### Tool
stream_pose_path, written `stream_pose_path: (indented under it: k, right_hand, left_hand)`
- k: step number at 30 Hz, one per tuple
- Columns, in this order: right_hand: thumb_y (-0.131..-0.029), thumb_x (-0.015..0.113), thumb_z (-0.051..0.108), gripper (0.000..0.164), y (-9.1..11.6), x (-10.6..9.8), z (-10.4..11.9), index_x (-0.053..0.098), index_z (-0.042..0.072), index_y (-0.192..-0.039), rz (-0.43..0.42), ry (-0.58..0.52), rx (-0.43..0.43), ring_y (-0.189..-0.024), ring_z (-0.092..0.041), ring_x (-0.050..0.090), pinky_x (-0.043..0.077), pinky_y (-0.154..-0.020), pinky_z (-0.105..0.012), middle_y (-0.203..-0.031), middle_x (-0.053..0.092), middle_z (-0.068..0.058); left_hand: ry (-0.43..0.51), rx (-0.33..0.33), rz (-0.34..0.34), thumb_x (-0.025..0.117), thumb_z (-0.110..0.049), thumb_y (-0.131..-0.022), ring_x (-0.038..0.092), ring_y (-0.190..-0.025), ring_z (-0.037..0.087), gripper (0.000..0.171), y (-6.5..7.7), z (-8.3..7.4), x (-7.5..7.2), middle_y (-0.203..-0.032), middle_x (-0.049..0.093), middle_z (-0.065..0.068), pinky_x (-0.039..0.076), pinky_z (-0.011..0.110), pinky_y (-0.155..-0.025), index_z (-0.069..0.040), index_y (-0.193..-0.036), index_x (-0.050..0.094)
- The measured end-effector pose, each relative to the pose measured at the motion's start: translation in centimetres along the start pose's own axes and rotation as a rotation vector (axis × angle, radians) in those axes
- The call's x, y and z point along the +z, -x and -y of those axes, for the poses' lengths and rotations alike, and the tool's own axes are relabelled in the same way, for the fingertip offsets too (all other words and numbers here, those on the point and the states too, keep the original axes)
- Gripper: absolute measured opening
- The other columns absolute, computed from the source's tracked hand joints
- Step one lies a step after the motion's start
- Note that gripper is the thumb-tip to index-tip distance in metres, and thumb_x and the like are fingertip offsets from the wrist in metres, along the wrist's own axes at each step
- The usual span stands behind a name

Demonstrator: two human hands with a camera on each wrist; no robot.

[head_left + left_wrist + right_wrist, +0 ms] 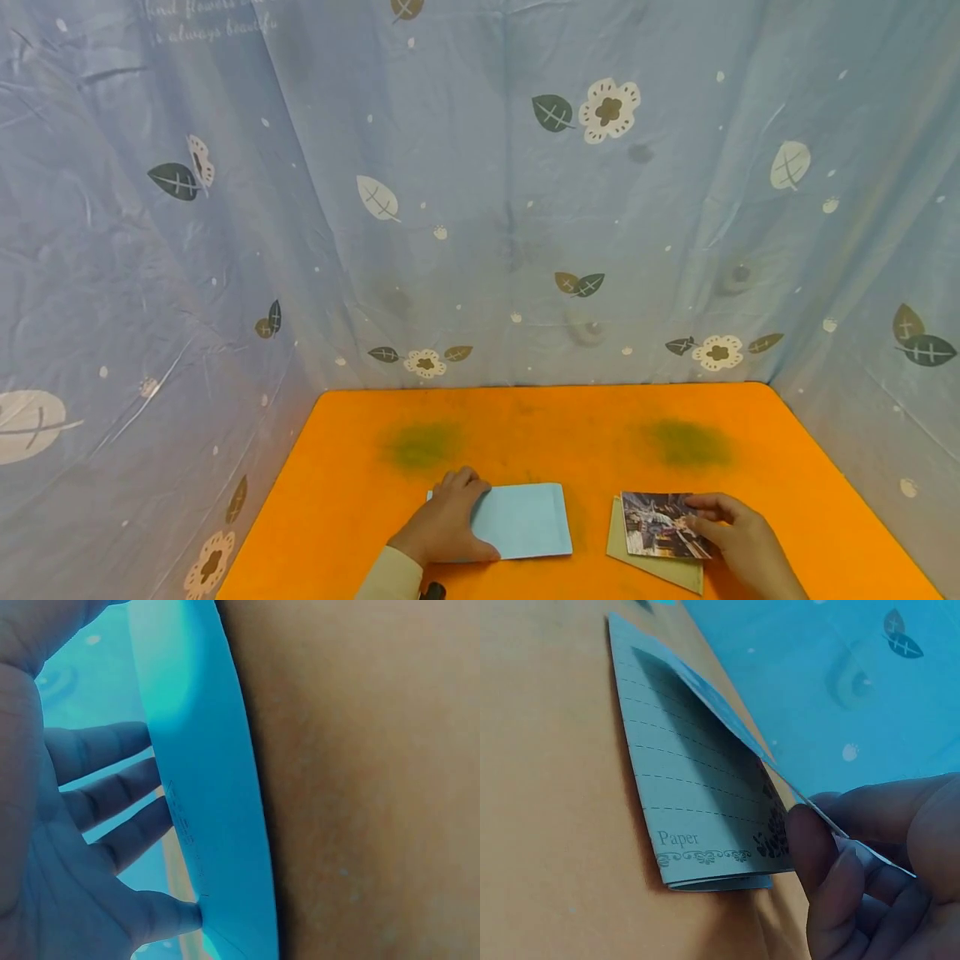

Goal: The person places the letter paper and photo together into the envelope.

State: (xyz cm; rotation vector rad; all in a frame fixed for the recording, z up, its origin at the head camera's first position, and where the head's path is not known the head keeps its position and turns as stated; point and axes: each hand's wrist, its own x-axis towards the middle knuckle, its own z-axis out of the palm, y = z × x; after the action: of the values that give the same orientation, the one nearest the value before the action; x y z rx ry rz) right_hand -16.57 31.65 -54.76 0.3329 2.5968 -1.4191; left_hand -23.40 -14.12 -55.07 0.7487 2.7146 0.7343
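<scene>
A light blue envelope (522, 522) lies flat at the front middle of the table. Over its left end my left hand (452, 517) holds it, thumb at the near edge and fingers at the far edge. In the left wrist view, several fingertips meet the border of the blue paper (214, 772). To the right, my right hand (738, 533) pinches the right side of a photo card (660, 523) showing a street-like scene. Under that card lies a pale yellow-green paper (675, 572); dashed lines and the word Paper are printed on it (679, 817).
The orange table (525, 433) carries two dark greenish patches, one at its back left (422, 444) and one at its back right (686, 442). Blue curtains (480, 208) with leaves and flowers enclose it at the back and both sides.
</scene>
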Motion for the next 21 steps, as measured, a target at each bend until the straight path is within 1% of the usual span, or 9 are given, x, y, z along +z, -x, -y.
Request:
stream_pose_path:
  k: [3,6,9,11,13,17,19,21]
  right_hand:
    - [-0.107,0.073,0.027,0.04,-0.1,0.2,0.0,0.071,-0.002,-0.134,0.011,-0.03,0.006,-0.091,-0.026,0.061,0.05,-0.076,-0.043,-0.109,0.066,-0.008]
    - [-0.107,0.072,0.023,0.038,0.0,0.5,0.1,0.07,-0.003,-0.135,0.011,-0.06,0.009,-0.087,-0.026,0.061,0.05,-0.073,-0.041,-0.108,0.068,-0.007]
    - [-0.109,0.069,0.017,0.039,0.1,1.0,0.2,0.066,-0.006,-0.141,0.02,-0.148,0.025,-0.08,-0.028,0.06,0.05,-0.068,-0.04,-0.107,0.068,-0.008]
    - [-0.11,0.065,0.01,0.039,0.2,1.2,0.4,0.062,-0.009,-0.144,0.023,-0.221,0.039,-0.075,-0.031,0.059,0.052,-0.065,-0.041,-0.106,0.068,-0.01]
    - [-0.111,0.063,0.007,0.04,0.2,1.4,0.6,0.058,-0.01,-0.147,0.025,-0.261,0.041,-0.072,-0.032,0.058,0.053,-0.063,-0.041,-0.105,0.067,-0.011]
    - [-0.111,0.059,0.001,0.048,0.1,1.5,0.6,0.042,-0.012,-0.155,0.042,-0.327,0.035,-0.074,-0.032,0.058,0.054,-0.065,-0.04,-0.105,0.067,-0.014]
    - [-0.112,0.058,0.001,0.052,0.0,1.6,0.6,0.035,-0.013,-0.156,0.056,-0.349,0.033,-0.077,-0.033,0.06,0.056,-0.067,-0.04,-0.106,0.067,-0.015]
    - [-0.112,0.058,0.0,0.051,-0.1,1.7,0.6,0.035,-0.015,-0.154,0.053,-0.359,0.042,-0.081,-0.033,0.062,0.057,-0.069,-0.04,-0.106,0.067,-0.015]
  left_hand:
    - [-0.002,0.003,-0.004,0.094,-0.065,-0.076,0.046,-0.116,0.02,0.089,0.0,0.0,0.0,-0.129,0.052,-0.007,0.051,0.044,-0.093,-0.013,-0.144,0.067]
    - [-0.014,0.0,-0.01,0.094,-0.066,-0.075,0.046,-0.116,0.019,0.091,-0.1,0.1,0.0,-0.128,0.052,-0.008,0.05,0.043,-0.094,-0.014,-0.144,0.066]
    - [-0.025,0.0,-0.016,0.094,-0.067,-0.075,0.047,-0.116,0.019,0.091,0.0,0.1,0.1,-0.127,0.052,-0.008,0.05,0.044,-0.094,-0.014,-0.144,0.067]
    - [-0.026,0.003,-0.019,0.094,-0.067,-0.075,0.047,-0.116,0.02,0.091,0.0,0.0,0.0,-0.127,0.052,-0.008,0.05,0.045,-0.094,-0.014,-0.143,0.067]
    - [-0.025,0.005,-0.021,0.094,-0.067,-0.074,0.047,-0.116,0.02,0.091,0.1,-0.1,0.0,-0.127,0.052,-0.007,0.049,0.045,-0.094,-0.014,-0.143,0.067]
    - [-0.016,0.006,-0.02,0.094,-0.066,-0.074,0.047,-0.116,0.02,0.091,0.1,-0.1,0.1,-0.127,0.052,-0.007,0.05,0.045,-0.094,-0.014,-0.144,0.067]
    - [-0.012,0.006,-0.019,0.094,-0.066,-0.075,0.047,-0.116,0.02,0.091,0.1,0.0,0.1,-0.127,0.052,-0.008,0.05,0.044,-0.094,-0.014,-0.144,0.067]
    - [-0.01,0.005,-0.018,0.094,-0.066,-0.075,0.046,-0.116,0.02,0.091,0.1,0.0,0.2,-0.127,0.052,-0.008,0.051,0.044,-0.093,-0.014,-0.144,0.067]
